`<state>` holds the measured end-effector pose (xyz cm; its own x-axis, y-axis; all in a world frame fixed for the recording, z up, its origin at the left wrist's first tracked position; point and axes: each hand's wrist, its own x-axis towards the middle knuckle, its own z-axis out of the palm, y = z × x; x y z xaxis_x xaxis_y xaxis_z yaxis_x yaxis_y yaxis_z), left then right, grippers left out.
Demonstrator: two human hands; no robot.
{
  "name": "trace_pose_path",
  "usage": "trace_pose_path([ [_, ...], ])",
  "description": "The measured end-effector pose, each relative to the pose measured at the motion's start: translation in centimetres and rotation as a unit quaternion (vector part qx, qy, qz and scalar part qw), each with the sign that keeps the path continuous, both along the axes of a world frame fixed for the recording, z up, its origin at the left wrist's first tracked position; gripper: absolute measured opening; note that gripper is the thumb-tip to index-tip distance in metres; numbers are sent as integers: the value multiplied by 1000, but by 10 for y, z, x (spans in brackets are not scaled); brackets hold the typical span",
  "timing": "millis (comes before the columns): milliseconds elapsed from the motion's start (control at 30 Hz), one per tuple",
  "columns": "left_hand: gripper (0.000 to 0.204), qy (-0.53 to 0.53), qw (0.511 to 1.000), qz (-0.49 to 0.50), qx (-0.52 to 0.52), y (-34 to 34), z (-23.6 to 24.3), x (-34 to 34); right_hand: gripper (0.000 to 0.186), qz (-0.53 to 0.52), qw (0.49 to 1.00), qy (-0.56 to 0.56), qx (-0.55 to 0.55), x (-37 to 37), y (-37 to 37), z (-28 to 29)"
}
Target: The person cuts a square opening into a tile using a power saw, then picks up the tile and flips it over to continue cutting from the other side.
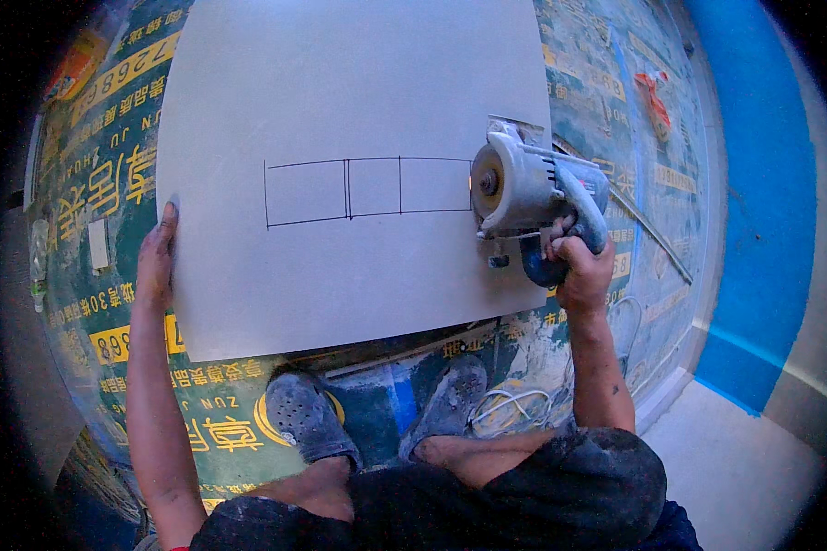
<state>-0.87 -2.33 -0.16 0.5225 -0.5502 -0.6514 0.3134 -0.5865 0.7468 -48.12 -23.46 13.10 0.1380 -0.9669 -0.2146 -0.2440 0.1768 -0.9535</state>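
Observation:
A large pale grey tile (pixel 358 285) lies in front of my feet, marked with black lines that form a row of boxes. My right hand (pixel 582 268) is wrapped round the rear handle of a handheld tile saw (pixel 516 184). The saw rests on the tile's right part, where the long drawn lines meet it. A small orange glow shows at its left edge; the blade's contact with the tile is hidden. My left hand (pixel 159 253) grips the tile's left edge, one digit showing on top and the others mostly out of sight.
Green and yellow printed floor sheeting (pixel 234 390) lies beneath. A long metal strip (pixel 652 237) and an orange-red object (pixel 654 103) are to the right. A white cable (pixel 514 404) coils beside my right shoe (pixel 450 395). A clear bottle (pixel 39 253) lies far left.

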Motion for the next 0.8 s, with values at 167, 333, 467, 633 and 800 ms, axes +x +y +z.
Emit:
trace_pose_path([
  [167, 70, -2, 1000, 1, 10, -1, 3, -1, 15, 13, 1000, -6, -3, 1, 0, -1],
  [333, 72, -9, 1000, -14, 25, -3, 5, -2, 11, 0, 1000, 21, -22, 1, 0, -2],
  [467, 70, -10, 1000, -8, 19, -2, 5, -3, 10, 3, 999, 29, -25, 1, -1, -3],
  [633, 68, 22, 1000, -4, -1, -2, 4, -3, 10, -10, 1000, 9, -12, 3, -1, -4],
  [800, 68, 15, 1000, -7, 0, 0, 2, -1, 11, 2, 999, 28, -15, 3, -4, -3],
])
